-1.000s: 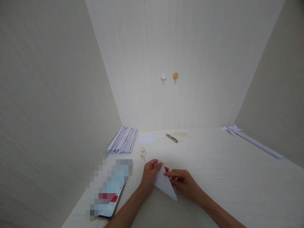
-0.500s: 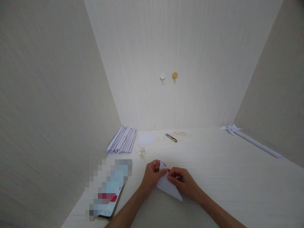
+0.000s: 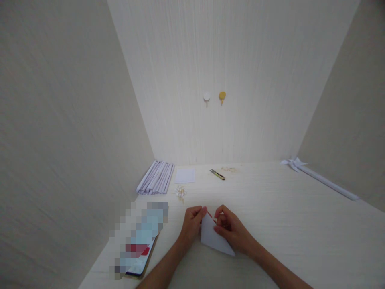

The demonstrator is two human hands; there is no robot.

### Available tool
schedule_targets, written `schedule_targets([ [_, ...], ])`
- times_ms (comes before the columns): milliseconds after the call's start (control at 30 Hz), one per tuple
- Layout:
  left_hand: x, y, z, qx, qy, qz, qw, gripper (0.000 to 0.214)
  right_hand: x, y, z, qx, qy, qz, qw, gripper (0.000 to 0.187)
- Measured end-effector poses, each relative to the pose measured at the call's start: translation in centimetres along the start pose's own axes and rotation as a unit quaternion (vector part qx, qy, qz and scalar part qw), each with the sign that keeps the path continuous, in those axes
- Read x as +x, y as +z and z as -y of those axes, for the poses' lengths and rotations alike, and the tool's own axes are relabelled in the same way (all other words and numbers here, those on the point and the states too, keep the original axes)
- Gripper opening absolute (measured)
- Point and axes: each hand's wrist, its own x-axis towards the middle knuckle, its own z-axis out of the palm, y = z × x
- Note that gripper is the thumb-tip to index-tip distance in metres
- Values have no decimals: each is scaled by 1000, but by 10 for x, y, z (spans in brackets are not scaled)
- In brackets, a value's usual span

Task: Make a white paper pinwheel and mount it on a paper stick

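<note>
Both my hands hold a folded white paper triangle (image 3: pixel 214 241) low over the pale table (image 3: pixel 285 224). My left hand (image 3: pixel 192 224) pinches its upper left edge with curled fingers. My right hand (image 3: pixel 231 230) grips the right side, fingertips pressed near the top corner. The paper's long point sticks out toward the lower right, under my right wrist.
A stack of rolled white paper sticks (image 3: pixel 156 177) lies at the back left, beside a white paper square (image 3: pixel 185 176) and small pins (image 3: pixel 181 192). Thread snips (image 3: pixel 217 174) rest near the back wall. A paper pinwheel on a stick (image 3: pixel 319 178) lies right. A phone (image 3: pixel 136 251) lies left.
The paper triangle has turned and dropped flatter, its point swinging out to the right. My right hand's fingers rose toward the top corner.
</note>
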Motion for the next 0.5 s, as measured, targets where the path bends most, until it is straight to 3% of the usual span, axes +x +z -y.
schedule_targets([
  [133, 0, 0, 1, 50, 30, -7, 998, 37, 1, 0, -3, -33, 1, -15, 999, 18],
  [300, -2, 2, 5, 128, 48, 40, 990, 25, 1, 1, -1, -123, 8, -34, 992, 7],
  [500, -3, 2, 6, 151, 66, 12, 986, 33, 2, 3, 3, -195, 7, -16, 981, 20],
])
